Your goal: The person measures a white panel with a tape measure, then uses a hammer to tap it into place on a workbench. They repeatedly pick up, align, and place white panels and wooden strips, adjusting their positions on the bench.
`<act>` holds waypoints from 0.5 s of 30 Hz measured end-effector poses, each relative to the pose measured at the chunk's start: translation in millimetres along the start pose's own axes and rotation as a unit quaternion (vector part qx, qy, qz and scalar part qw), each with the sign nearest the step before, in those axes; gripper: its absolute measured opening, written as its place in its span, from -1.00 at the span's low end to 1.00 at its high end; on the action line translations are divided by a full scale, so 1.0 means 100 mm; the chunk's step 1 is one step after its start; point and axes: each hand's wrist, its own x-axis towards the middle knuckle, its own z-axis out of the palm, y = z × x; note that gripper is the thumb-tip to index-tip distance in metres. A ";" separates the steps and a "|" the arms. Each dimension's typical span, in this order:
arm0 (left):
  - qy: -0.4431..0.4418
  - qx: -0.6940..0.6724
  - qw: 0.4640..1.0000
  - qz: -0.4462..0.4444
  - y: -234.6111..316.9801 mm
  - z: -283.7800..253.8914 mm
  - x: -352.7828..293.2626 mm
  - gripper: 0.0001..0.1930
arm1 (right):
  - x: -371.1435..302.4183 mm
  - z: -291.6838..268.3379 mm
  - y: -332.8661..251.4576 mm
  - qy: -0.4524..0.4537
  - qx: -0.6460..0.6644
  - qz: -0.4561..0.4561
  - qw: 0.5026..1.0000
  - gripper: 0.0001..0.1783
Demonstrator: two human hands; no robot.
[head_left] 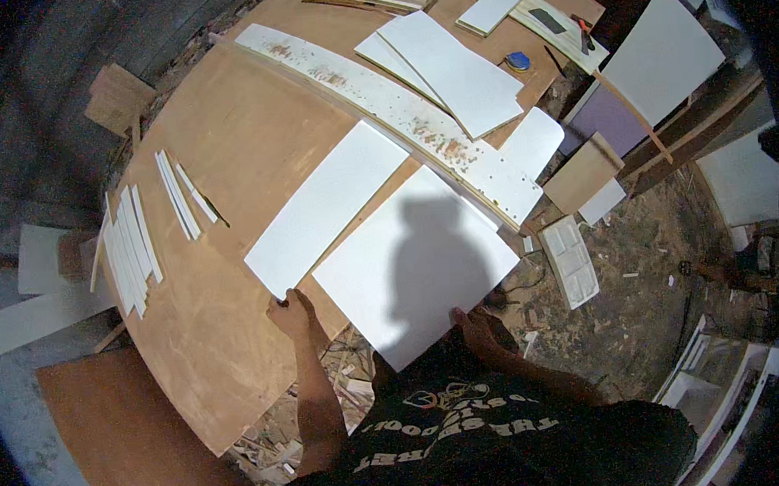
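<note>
My left hand (293, 316) is closed on the near end of a narrow white board (328, 209), which lies on a large brown plywood sheet (230, 155). Beside it, my right hand (477, 329) grips the near edge of a wider white panel (418, 263), thumb on top and fingers hidden underneath. A shadow falls across this panel, and its near corner juts past the plywood towards my body. Both white pieces reach at their far ends to a long white strip board (381, 117) speckled with brown dust.
Thin white strips (132, 247) lie on the plywood at left. Beyond the long board are stacked white panels (450, 72), a blue round object (518, 61) and red-handled pliers (585, 38). Scraps litter the floor (632, 294) at right; a brown board (131, 424) stands lower left.
</note>
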 end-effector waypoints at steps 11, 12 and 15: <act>-0.057 -0.057 0.997 -0.007 -0.32 0.07 0.16 -0.63 | 0.46 0.04 -0.06 0.122 -0.056 -0.001 0.991 -0.65; -0.042 -0.058 0.997 0.034 -0.33 0.09 0.18 -0.62 | 0.45 -0.02 -0.12 0.109 -0.044 -0.013 0.993 -0.64; -0.096 -0.075 0.992 0.012 -0.34 0.12 0.22 -0.61 | 0.42 -0.15 -0.30 0.093 0.038 0.051 0.994 -0.64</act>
